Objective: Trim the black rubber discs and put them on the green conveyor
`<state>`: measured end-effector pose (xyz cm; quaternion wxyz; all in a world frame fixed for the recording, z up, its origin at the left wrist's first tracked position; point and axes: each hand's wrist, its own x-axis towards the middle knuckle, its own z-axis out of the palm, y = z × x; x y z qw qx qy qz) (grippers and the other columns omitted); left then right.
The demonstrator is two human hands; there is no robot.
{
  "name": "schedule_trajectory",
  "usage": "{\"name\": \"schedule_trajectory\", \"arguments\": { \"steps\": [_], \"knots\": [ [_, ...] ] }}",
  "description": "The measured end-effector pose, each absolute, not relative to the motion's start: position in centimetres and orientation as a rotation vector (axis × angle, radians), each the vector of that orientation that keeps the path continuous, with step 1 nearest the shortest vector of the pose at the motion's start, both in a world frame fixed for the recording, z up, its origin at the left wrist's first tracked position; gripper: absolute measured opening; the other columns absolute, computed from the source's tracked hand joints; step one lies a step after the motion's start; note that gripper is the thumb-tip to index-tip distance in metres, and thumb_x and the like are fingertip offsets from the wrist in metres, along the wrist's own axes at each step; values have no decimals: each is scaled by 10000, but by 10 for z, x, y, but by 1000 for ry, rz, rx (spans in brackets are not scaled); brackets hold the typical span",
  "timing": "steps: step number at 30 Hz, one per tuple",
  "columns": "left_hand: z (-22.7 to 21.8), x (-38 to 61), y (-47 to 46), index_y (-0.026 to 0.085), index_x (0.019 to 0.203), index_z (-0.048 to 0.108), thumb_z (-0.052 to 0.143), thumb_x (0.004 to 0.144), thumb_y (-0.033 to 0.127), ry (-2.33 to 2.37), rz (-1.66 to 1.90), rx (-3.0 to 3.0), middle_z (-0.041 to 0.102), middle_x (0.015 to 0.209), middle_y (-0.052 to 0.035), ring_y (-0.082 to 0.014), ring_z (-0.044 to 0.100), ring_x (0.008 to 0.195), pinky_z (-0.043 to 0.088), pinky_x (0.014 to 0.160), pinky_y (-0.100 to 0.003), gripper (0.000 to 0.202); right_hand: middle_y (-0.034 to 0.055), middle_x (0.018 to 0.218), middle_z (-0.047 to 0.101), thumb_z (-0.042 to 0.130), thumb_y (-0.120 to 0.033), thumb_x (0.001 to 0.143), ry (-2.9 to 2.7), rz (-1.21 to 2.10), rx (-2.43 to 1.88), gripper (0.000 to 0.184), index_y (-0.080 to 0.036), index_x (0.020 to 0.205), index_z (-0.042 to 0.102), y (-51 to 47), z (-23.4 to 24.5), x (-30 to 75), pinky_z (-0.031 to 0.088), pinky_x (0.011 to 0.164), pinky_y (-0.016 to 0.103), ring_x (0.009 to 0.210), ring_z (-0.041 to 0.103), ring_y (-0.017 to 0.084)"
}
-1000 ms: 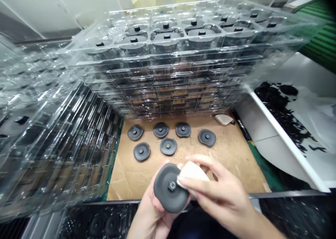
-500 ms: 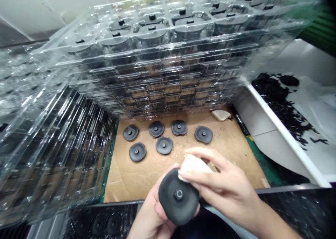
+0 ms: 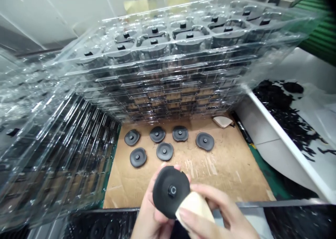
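Note:
My left hand [image 3: 151,207] grips a black rubbery disc [image 3: 164,184] from beneath, its small raised centre stub facing up. Between the fingers and thumb of my right hand [image 3: 220,211] is a folded cream cloth pad [image 3: 196,207], pressed against the lower right rim of that disc. On the cardboard sheet [image 3: 126,190] beyond my hands lie several similar discs, among them a notched one [image 3: 205,141] at the right and another [image 3: 164,151] nearest the held disc. The underside of the held disc is hidden.
Tall stacks of clear plastic trays [image 3: 178,71] filled with black discs stand behind and along the left. A second cream pad [image 3: 222,121] lies at the cardboard's back right. Further right, a white bin [image 3: 286,123] holds black scraps [image 3: 278,99].
The cream pad has moved from the disc's upper right rim down to its lower right rim. The held disc has turned and shifted slightly left. The camera view has tilted up a little.

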<state>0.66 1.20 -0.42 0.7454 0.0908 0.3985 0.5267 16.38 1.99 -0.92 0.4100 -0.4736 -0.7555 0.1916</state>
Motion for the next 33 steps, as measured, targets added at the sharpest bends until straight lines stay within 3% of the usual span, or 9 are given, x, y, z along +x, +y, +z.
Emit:
{"name": "schedule_trajectory", "arguments": {
  "steps": [4, 8, 12, 16, 18, 22, 26, 29, 33],
  "knots": [
    [-11, 8, 9, 326, 1100, 651, 798, 573, 359, 881, 1215, 216, 644, 1214, -37, -306, 533, 1182, 372, 1057, -413, 548, 63, 1100, 611, 619, -176, 813, -1854, 519, -1213, 314, -304, 1096, 667, 19, -14, 166, 587, 659, 217, 762, 665, 152],
    [-17, 6, 6, 355, 1100, 646, 806, 551, 373, 859, 1199, 202, 644, 1216, -20, -307, 565, 1142, 421, 1016, -400, 572, 12, 786, 678, 688, -191, 775, -1825, 604, -1234, 408, -277, 1168, 625, 16, -15, 164, 553, 462, 147, 546, 639, 118],
    [-22, 1, 5, 380, 1075, 656, 835, 512, 314, 895, 1236, 216, 643, 1219, 16, -288, 525, 1199, 403, 1036, -346, 594, 44, 996, 662, 635, -207, 811, -1798, 584, -1257, 300, -310, 1091, 669, 15, -16, 161, 592, 603, 227, 650, 665, 147],
    [-24, 1, 6, 361, 1094, 651, 802, 580, 328, 879, 1213, 191, 669, 1176, -1, -298, 564, 1154, 425, 1018, -411, 536, -2, 698, 652, 691, -235, 778, -1787, 586, -1257, 317, -259, 1093, 668, 20, -14, 161, 535, 449, 148, 523, 619, 112],
    [-23, 4, 8, 349, 1076, 664, 807, 572, 321, 885, 1223, 174, 673, 1173, -6, -296, 574, 1143, 415, 1029, -408, 524, 37, 871, 654, 620, -209, 830, -1760, 532, -1278, 231, -260, 1043, 693, 28, -11, 162, 562, 540, 189, 609, 627, 119],
    [-18, 8, 9, 345, 1055, 678, 782, 611, 344, 918, 1195, 117, 684, 1153, -8, -296, 536, 1192, 371, 1066, -414, 456, 89, 1165, 536, 561, -193, 862, -1834, 495, -1182, 278, -270, 1109, 664, 36, -5, 157, 565, 703, 248, 806, 621, 142],
    [-19, 6, 4, 326, 1090, 659, 799, 588, 342, 932, 1171, 115, 662, 1190, -14, -295, 486, 1243, 343, 1084, -397, 521, 81, 1127, 548, 544, -195, 873, -1830, 542, -1131, 271, -278, 1105, 658, 25, -10, 142, 555, 629, 215, 737, 602, 118],
    [-22, 4, 1, 333, 1134, 628, 749, 659, 349, 899, 1151, 113, 660, 1189, -17, -273, 482, 1249, 358, 1071, -373, 491, 95, 1182, 535, 518, -178, 877, -1767, 586, -1074, 294, -256, 1134, 638, 22, -14, 138, 563, 659, 256, 751, 608, 131],
    [-21, 4, 2, 348, 1087, 653, 747, 664, 330, 901, 1171, 119, 661, 1192, 2, -280, 528, 1201, 376, 1058, -380, 433, 37, 948, 641, 596, -125, 826, -1729, 605, -1115, 399, -272, 1196, 603, 24, -13, 139, 546, 534, 159, 580, 595, 91]
  ]
}}
